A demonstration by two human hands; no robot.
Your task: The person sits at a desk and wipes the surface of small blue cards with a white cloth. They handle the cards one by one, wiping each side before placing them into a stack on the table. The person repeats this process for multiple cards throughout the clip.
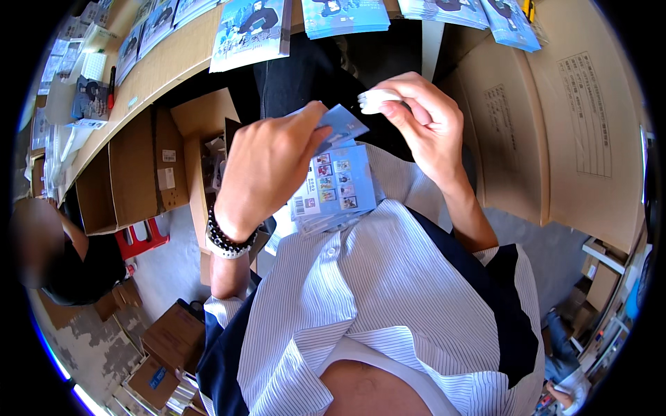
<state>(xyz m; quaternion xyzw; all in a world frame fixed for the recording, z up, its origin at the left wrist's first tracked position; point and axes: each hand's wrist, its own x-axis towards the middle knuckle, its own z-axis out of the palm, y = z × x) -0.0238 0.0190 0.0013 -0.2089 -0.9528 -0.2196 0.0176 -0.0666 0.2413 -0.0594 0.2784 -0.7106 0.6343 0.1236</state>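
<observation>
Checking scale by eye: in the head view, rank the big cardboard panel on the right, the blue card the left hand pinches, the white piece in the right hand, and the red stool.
1. cardboard panel, by far.
2. red stool and blue card: look alike; the stool is farther away, so unranked.
3. white piece, smallest.

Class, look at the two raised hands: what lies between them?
In the head view, a small blue card pinched by the left hand lies between it and the right hand.
</observation>
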